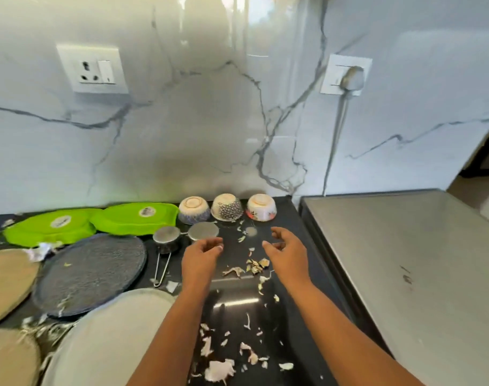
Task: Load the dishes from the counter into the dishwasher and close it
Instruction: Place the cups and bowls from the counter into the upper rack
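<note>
Fingers (215, 244) of both hands empty, 3 bowls (227, 208) beyond fingertips.

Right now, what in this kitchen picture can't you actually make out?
- Head view: the three upturned patterned bowls hide their own insides.
- The round tan plates and pale grey plate are cut by the left and bottom edges.
- The printed stickers on the bright green trays are too small to read.
- No dishwasher is recognisable.
</note>
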